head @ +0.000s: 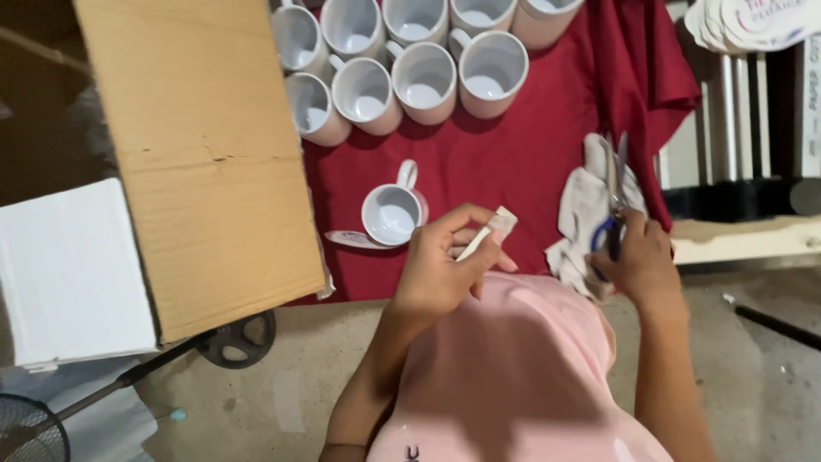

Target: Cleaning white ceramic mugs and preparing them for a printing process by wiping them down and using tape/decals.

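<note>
Pinching pale tape strip (489, 233), thin, cream-coloured.

strip of pale tape (489, 232): short, narrow, beige-white, pinched at an angle, upper end folded, over red cloth. scissors (612, 204): 1 pair, blue handles, metal blades pointing up, seemingly closed, held against a white rag.

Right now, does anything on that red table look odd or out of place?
One white mug stands alone near the table edge, apart from the grouped mugs. The red cloth hangs bunched at right, and the cardboard flap is creased and slightly torn. Nothing is spilled.
</note>
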